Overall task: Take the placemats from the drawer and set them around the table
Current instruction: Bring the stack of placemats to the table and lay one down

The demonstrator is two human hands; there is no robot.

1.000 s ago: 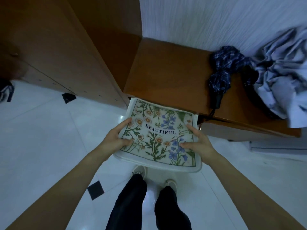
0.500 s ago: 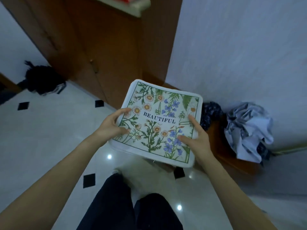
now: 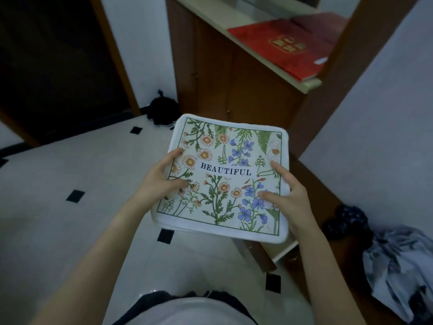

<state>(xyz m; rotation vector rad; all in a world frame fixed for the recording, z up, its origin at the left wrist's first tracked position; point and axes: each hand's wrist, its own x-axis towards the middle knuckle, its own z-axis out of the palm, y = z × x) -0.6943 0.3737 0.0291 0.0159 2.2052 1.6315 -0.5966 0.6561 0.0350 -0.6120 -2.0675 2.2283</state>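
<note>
I hold a stack of square white placemats (image 3: 225, 179) in front of me at mid-height, the top one printed with flowers and the word BEAUTIFUL. My left hand (image 3: 161, 181) grips the stack's left edge, thumb on top and fingers underneath. My right hand (image 3: 289, 198) grips the right edge the same way. The open drawer (image 3: 269, 252) shows just below the stack's lower right corner, pulled out of a low wooden cabinet.
A tall wooden cabinet (image 3: 234, 85) stands ahead, with a red book (image 3: 288, 45) on its shelf. A dark bag (image 3: 164, 109) lies on the white tiled floor by a doorway. Crumpled cloths (image 3: 403, 266) and a dark umbrella (image 3: 346, 221) lie on the low cabinet at right.
I have lifted the placemat stack out of the drawer and stood up; my view has swung up toward the tall cabinet. Both hands keep the same grip.
</note>
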